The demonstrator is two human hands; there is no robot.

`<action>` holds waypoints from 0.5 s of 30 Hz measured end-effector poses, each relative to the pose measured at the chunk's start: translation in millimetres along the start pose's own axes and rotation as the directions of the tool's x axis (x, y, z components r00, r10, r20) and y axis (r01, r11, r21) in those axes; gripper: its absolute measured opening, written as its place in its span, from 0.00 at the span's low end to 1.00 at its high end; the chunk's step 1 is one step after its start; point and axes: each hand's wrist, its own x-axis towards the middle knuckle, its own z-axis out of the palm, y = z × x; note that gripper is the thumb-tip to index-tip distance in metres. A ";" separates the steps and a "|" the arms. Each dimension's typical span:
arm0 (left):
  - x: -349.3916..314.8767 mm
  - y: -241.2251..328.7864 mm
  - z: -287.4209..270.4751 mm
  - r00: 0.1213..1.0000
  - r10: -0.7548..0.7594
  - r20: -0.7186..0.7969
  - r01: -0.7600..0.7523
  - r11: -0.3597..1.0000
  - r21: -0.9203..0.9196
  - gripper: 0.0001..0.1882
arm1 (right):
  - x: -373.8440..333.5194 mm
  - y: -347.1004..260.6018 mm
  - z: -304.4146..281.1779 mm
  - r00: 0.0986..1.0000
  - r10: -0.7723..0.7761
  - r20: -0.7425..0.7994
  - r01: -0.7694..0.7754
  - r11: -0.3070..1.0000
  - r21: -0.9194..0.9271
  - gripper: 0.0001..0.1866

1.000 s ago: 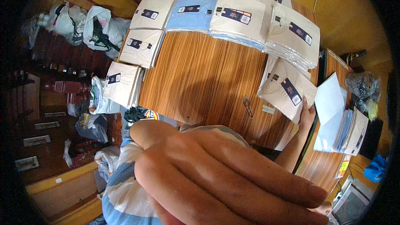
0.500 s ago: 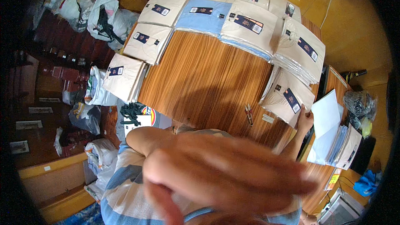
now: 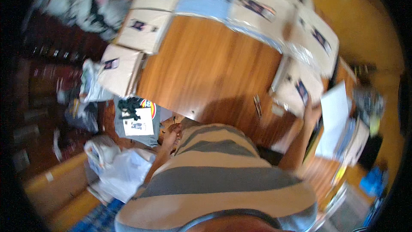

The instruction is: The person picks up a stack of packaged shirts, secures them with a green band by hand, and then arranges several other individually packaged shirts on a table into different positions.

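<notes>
My right hand (image 3: 311, 114) rests at the front right corner of a stack of bagged beige folded garments (image 3: 297, 83), its fingers reaching along the edge beside a dark tag. To the left, my left hand (image 3: 171, 137) is low, just off the table's front edge, close to a grey garment (image 3: 159, 122) with a colourful round print. Motion smears its fingers, and nothing in them can be made out. Small thread snips (image 3: 257, 105) lie on the wooden table (image 3: 201, 66), left of the right-hand stack, with a small pale label (image 3: 277, 110) nearby.
Bagged garments ring the table: a light blue one (image 3: 206, 2), a tall beige stack (image 3: 262, 15) and a left stack (image 3: 121, 71). At right, a white sheet (image 3: 334, 118) leans by more folded garments (image 3: 354, 144). Plastic bags (image 3: 128, 172) sit at lower left.
My left hand, which filled the lower middle close to the camera, has dropped to the left beside the table's edge. My right hand stays by the beige stack. The view has shifted slightly.
</notes>
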 end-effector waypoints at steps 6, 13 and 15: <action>-11.4 -47.9 12.7 0.997 -0.075 -0.007 0.076 0.995 0.069 0.18 | 14.4 30.1 15.0 0.995 0.058 -0.079 -0.072 0.979 -0.190 0.45; -19.0 30.3 -12.8 0.898 -0.309 0.313 0.120 0.857 0.501 0.17 | 7.2 25.8 17.7 0.981 0.006 -0.196 -0.087 0.908 -0.409 0.46; -18.5 80.5 -10.3 0.829 -0.355 0.432 0.015 0.787 0.617 0.17 | 5.1 16.9 20.3 0.976 0.010 -0.219 -0.107 0.894 -0.435 0.49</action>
